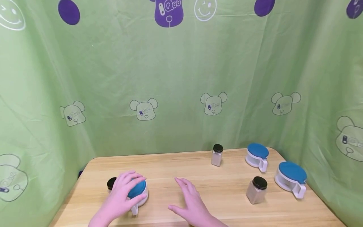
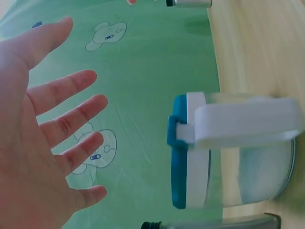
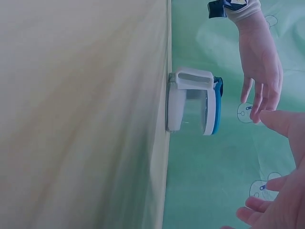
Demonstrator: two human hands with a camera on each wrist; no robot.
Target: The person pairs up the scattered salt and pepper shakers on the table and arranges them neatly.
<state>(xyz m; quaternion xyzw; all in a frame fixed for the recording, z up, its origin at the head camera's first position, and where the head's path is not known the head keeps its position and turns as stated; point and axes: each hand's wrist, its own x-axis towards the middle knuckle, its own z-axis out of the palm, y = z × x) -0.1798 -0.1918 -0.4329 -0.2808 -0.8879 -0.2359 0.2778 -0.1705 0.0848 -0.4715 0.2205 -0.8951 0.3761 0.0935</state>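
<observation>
My left hand (image 1: 123,195) hovers over a clear jar with a blue lid (image 1: 138,188) and a white handle, at the left of the table. In the left wrist view its fingers are spread, with a gap between them and the jar (image 2: 238,123). Pale contents lie in the bottom of this jar. Just left of it stands a small bottle with a black cap (image 1: 111,182), partly hidden by the hand. My right hand (image 1: 194,205) is held over the middle of the table, fingers extended and thumb apart, with nothing in it.
Two more blue-lidded jars, one at the back right (image 1: 257,151) and one nearer the right edge (image 1: 291,172), stand on the wooden table (image 1: 170,164). Black-capped bottles stand at the back (image 1: 216,157) and front right (image 1: 256,192). A green curtain (image 1: 175,63) surrounds the table.
</observation>
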